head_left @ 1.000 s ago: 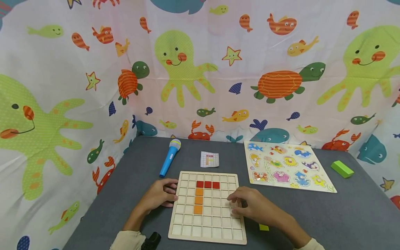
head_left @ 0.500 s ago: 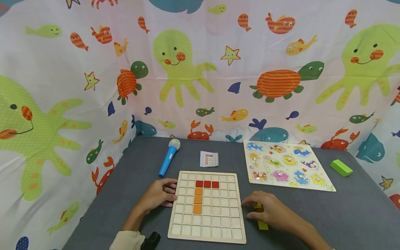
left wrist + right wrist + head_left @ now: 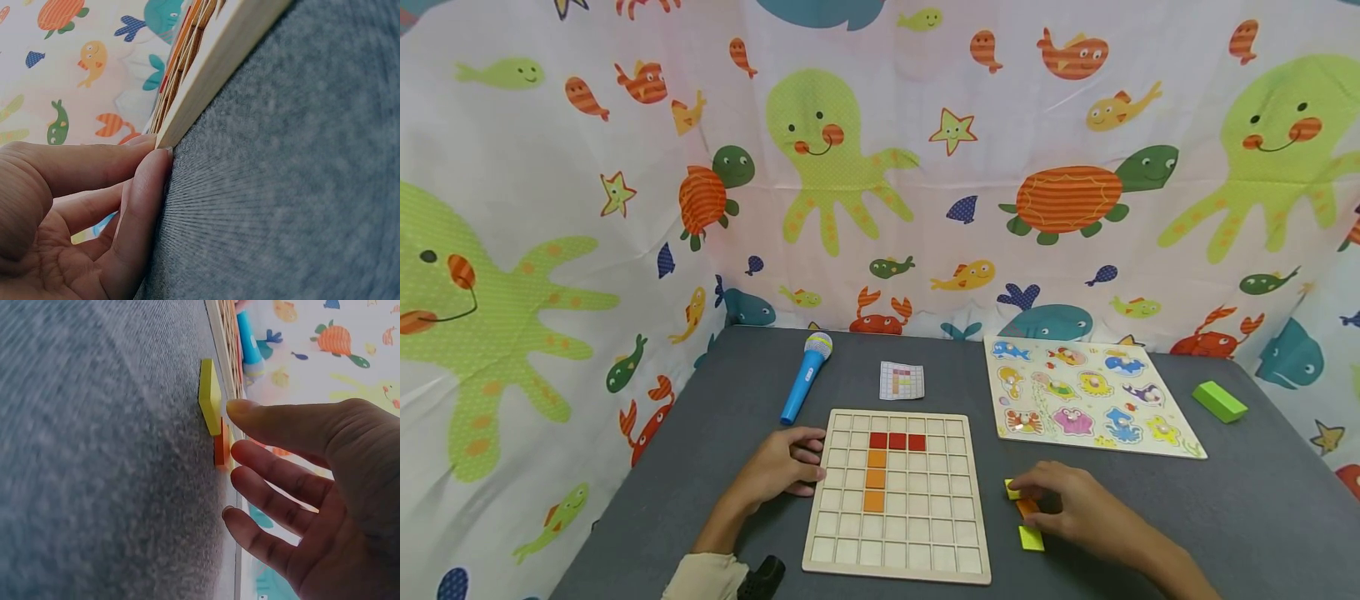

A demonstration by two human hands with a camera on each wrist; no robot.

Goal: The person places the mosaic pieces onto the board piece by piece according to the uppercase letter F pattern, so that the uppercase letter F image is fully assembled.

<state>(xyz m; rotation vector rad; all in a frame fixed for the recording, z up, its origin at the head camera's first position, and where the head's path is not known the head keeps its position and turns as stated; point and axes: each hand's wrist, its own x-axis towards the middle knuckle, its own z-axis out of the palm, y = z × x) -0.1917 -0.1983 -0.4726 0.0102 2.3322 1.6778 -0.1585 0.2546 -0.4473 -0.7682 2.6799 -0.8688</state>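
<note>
A wooden grid board point(image 3: 925, 533) lies flat on the dark table, with three red tiles point(image 3: 897, 442) in a row and three orange tiles point(image 3: 876, 479) running down beneath the leftmost red one. At its left edge, my left hand point(image 3: 778, 471) pinches the rim between thumb and fingertip, as the left wrist view shows. Right of the board, my right hand point(image 3: 1075, 504) hovers over loose tiles, fingers spread and apart: a yellow tile point(image 3: 1032, 539) nearest, an orange tile point(image 3: 220, 444) partly covered, and another yellow tile point(image 3: 1012, 489) behind.
A blue toy microphone point(image 3: 807, 379) and a small printed grid card point(image 3: 902, 381) lie behind the board. A sea-animal peg puzzle point(image 3: 1093, 400) stands back right, with a green block point(image 3: 1220, 402) beyond it. A patterned curtain point(image 3: 925, 183) borders the table.
My right hand has moved off the board's right side to the loose tiles, uncovering more of them. My left hand stays at the board's edge.
</note>
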